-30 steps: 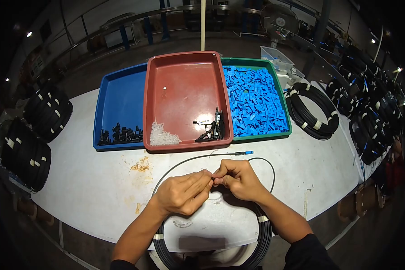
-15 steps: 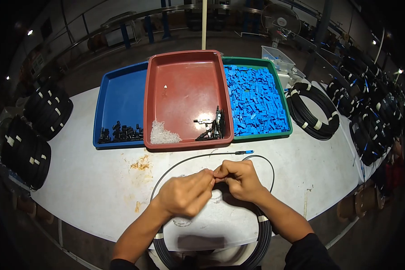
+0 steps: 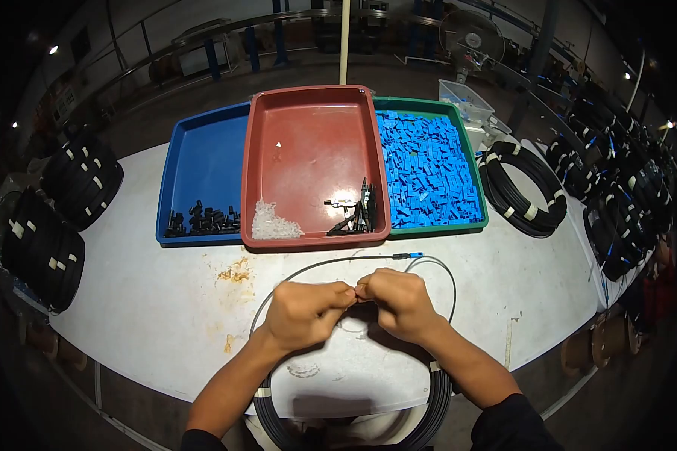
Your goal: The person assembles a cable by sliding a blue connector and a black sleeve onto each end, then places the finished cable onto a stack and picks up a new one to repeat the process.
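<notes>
My left hand (image 3: 307, 312) and my right hand (image 3: 400, 307) meet above the table, fingertips pinched together and touching. Whatever sits between them is too small and too covered to make out. Behind the hands, a thin black cable (image 3: 306, 265) curves over the table and ends in a blue-tipped connector (image 3: 408, 256). Another bend of cable (image 3: 454, 289) arcs round the right side of my right hand. Close to my body, below both forearms, lies a black cable coil (image 3: 442, 395) bound with white tape.
A blue tray (image 3: 203, 177) with black parts, a red tray (image 3: 316, 154) with clear and black pieces, and a green tray (image 3: 483, 218) full of blue pieces stand behind. More cable coils (image 3: 524, 189) lie right, and stacked coils (image 3: 45, 252) left.
My left hand has turned so its knuckles face up more, and its thumb has come up beside the fingers. The right hand has turned slightly; both stay pinched together.
</notes>
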`<control>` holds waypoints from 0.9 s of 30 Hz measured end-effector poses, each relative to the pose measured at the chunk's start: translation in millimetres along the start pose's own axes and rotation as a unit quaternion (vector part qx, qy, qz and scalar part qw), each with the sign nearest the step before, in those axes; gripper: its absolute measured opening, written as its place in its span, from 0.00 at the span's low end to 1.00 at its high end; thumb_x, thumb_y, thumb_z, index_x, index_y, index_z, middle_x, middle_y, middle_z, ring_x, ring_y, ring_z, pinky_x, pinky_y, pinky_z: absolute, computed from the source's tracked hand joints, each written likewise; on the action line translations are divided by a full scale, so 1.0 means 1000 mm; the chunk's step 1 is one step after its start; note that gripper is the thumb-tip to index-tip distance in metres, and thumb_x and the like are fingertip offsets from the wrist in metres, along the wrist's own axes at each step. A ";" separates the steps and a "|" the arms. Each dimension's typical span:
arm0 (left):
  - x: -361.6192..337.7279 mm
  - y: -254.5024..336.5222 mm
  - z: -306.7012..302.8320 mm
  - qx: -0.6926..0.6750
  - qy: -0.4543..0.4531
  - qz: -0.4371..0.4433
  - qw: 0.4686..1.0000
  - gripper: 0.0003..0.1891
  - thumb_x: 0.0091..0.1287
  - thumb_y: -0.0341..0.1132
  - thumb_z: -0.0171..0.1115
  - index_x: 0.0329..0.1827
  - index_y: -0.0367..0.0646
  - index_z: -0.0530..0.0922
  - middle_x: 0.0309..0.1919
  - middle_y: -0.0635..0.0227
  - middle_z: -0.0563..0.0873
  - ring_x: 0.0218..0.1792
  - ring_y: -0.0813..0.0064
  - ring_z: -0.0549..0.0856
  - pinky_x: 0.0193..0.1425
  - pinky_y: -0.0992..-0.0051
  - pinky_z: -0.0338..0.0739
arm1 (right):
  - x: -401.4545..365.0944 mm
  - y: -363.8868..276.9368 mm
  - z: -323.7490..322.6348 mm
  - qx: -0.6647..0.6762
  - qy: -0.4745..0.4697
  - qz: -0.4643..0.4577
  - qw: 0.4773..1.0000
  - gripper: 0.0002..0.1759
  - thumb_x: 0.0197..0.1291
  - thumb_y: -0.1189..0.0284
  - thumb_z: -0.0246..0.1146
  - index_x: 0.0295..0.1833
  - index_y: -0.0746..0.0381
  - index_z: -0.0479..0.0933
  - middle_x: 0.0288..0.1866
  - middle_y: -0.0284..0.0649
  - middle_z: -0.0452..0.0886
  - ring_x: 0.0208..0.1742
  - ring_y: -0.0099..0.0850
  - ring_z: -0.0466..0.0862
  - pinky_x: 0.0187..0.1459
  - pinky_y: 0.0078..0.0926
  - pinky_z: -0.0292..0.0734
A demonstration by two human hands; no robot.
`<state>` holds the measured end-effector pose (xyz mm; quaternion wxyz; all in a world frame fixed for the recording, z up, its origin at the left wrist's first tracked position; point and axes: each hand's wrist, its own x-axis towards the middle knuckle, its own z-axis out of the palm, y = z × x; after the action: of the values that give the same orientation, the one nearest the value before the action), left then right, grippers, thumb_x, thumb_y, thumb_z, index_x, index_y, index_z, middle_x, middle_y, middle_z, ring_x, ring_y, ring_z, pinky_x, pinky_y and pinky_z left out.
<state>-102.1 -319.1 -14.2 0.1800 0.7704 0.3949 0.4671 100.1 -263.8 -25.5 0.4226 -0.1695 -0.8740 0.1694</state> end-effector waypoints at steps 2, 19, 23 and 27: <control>0.004 -0.002 -0.002 0.325 0.003 0.329 0.887 0.03 0.55 0.24 0.70 0.30 0.33 0.85 0.38 0.56 0.90 0.38 0.70 0.92 0.33 0.78 0.87 | -0.004 0.005 0.007 0.184 0.023 0.161 0.969 0.03 0.56 0.88 0.62 0.35 0.71 0.78 0.29 0.49 0.87 0.29 0.35 0.88 0.32 0.29 0.81; 0.000 0.004 0.000 0.189 0.009 0.131 0.973 0.02 0.58 0.25 0.72 0.31 0.35 0.87 0.36 0.59 0.92 0.29 0.71 0.91 0.30 0.78 0.84 | -0.001 -0.003 0.000 0.046 -0.001 0.057 0.997 0.06 0.53 0.85 0.66 0.38 0.68 0.79 0.35 0.43 0.85 0.35 0.34 0.87 0.38 0.29 0.81; 0.003 -0.005 -0.001 0.312 0.061 0.365 0.875 0.03 0.57 0.23 0.70 0.33 0.33 0.86 0.37 0.58 0.90 0.32 0.74 0.90 0.27 0.77 0.84 | -0.004 -0.005 0.006 0.303 -0.004 0.280 0.911 0.05 0.60 0.90 0.63 0.39 0.72 0.79 0.35 0.46 0.88 0.37 0.25 0.88 0.41 0.22 0.84; 0.001 -0.008 0.001 0.221 0.033 0.210 0.952 0.04 0.56 0.23 0.73 0.33 0.34 0.88 0.33 0.60 0.92 0.28 0.73 0.91 0.30 0.79 0.86 | 0.001 0.001 0.005 0.094 0.013 0.103 0.990 0.06 0.57 0.89 0.66 0.38 0.69 0.79 0.36 0.46 0.88 0.35 0.35 0.89 0.39 0.24 0.83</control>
<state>-104.7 -312.8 -19.5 -0.1106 0.8404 0.3233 0.4206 95.8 -263.5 -28.5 0.4281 -0.2199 -0.8267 0.2915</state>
